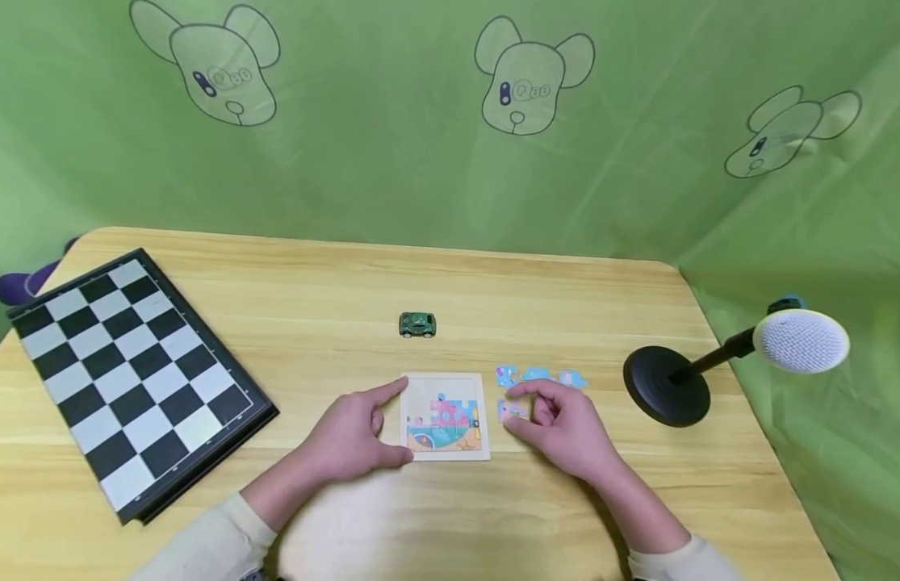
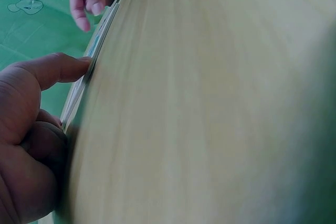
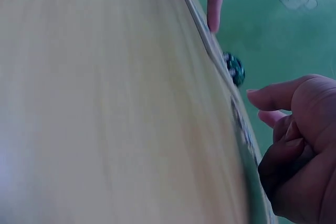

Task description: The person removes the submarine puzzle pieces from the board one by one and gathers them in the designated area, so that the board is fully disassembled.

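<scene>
In the head view, a square jigsaw tray (image 1: pixel 445 376) with a pale border lies on the table, its lower part filled with pink, teal and orange pieces. My left hand (image 1: pixel 351 436) is at its left side, with the extended index fingertip at the upper corner and the thumb at the lower one. Loose pieces lie right of the tray: a pink and blue piece (image 1: pixel 512 410) and several blue ones (image 1: pixel 505 375) in a row above. Over the pink and blue piece hovers my right hand (image 1: pixel 566 424), thumb and index parted, the other fingers curled.
Beyond the tray stands a small green toy car (image 1: pixel 417 324). A black and white chessboard (image 1: pixel 130 375) lies at the table's left. At the right is a lamp-like stand with a black round base (image 1: pixel 667 386) and pale oval head (image 1: pixel 801 341). Green fabric (image 1: pixel 391 161) hangs behind.
</scene>
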Demonstrator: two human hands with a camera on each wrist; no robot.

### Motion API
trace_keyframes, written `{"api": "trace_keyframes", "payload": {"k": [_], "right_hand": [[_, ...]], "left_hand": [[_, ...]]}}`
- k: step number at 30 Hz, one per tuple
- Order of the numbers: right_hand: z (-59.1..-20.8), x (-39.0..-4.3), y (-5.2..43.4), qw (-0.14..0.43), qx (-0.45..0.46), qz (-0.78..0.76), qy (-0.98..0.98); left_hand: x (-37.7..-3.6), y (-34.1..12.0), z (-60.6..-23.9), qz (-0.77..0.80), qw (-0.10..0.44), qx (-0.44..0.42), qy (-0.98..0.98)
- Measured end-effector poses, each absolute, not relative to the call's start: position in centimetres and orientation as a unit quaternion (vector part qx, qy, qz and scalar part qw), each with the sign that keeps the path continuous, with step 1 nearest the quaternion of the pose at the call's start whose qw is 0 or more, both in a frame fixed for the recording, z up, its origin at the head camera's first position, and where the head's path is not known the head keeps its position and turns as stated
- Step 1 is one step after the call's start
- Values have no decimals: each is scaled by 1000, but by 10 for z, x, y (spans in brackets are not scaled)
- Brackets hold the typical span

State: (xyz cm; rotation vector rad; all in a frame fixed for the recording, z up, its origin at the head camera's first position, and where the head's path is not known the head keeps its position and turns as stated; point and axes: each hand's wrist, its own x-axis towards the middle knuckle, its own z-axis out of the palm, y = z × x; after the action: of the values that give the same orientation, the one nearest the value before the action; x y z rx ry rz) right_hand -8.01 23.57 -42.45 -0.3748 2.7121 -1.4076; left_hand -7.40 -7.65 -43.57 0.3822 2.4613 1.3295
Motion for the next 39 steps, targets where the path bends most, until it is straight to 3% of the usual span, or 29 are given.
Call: {"api": "trace_keyframes", "payload": {"k": [10,18,39], "right_hand": [[-421,-79,196,78,-147,-493,854],[-417,-78,169,158,-147,-453,865],[-414,-83,148,161,-101,-406,894]], "left_hand": [[-73,-76,-436,466,156,139,860],[-74,-77,-437,469,160,134,858],[-74,-78,-436,464,152,140,861]]}}
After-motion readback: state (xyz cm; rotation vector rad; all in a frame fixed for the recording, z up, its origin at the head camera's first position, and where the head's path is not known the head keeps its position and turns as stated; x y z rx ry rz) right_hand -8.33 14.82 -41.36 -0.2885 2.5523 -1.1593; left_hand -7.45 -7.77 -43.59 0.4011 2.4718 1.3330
